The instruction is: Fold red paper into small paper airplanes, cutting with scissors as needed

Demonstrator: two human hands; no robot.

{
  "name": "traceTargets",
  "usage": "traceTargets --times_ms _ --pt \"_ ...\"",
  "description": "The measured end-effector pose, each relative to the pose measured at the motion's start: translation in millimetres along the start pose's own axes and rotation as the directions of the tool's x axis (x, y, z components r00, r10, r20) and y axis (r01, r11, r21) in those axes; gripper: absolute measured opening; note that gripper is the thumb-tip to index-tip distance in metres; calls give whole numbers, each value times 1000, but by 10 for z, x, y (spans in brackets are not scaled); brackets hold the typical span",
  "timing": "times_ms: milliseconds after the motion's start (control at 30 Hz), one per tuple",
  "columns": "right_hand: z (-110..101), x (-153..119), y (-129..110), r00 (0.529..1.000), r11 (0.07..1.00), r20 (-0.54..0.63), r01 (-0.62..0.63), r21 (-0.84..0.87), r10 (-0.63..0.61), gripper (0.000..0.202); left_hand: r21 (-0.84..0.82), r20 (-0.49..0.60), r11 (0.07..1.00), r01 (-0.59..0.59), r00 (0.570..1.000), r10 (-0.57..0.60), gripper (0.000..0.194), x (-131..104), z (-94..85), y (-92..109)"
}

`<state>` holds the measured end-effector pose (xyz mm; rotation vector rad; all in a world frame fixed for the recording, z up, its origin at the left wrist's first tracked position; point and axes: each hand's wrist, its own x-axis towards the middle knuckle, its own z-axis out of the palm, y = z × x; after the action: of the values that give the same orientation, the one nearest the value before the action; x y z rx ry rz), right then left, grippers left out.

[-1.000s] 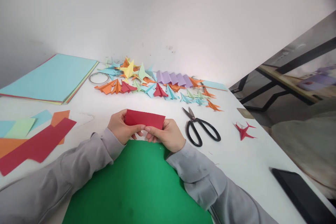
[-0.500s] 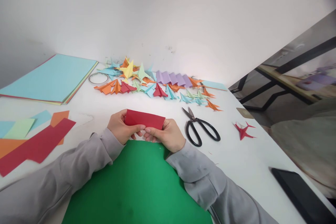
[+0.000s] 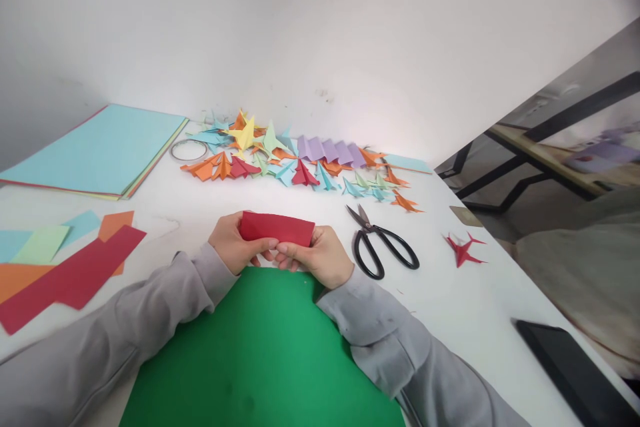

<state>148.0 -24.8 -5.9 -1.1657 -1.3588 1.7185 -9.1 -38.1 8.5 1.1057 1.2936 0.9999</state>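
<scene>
A small red paper (image 3: 277, 228) is held up between my two hands, above the far edge of a green sheet (image 3: 260, 347). My left hand (image 3: 237, 242) is closed on its left end, thumb across the lower front edge. At the right end my right hand (image 3: 323, 257) pinches it the same way, the two thumb tips nearly meeting in the middle. The fingers behind the paper are partly hidden. Black-handled scissors (image 3: 373, 237) lie on the table just right of my right hand, blades slightly apart.
Folded paper planes (image 3: 305, 173) in several colours line the wall, beside a roll of tape (image 3: 189, 150). Large coloured sheets (image 3: 100, 150) are stacked at left, with paper pieces (image 3: 100, 267) nearer me. At right lie a red folded figure (image 3: 465, 251) and a black tablet-like object (image 3: 565, 367).
The upper left edge of the red paper has dipped slightly, and my left hand has shifted a little to the right. My grip on both ends is the same.
</scene>
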Motion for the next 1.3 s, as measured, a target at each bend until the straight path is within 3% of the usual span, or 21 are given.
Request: traceTargets --times_ms 267,600,1300 --pt "14 -2 -34 1000 1000 4 0 5 0 29 -12 61 1000 1 998 0 32 -7 -32 14" --pt "0 -9 -14 1000 1000 -17 -24 15 25 29 -66 33 997 34 999 -32 30 -2 -19 -4" --pt "-14 -4 -4 999 999 28 44 24 -45 27 -70 107 994 81 992 -73 27 41 -59 -18"
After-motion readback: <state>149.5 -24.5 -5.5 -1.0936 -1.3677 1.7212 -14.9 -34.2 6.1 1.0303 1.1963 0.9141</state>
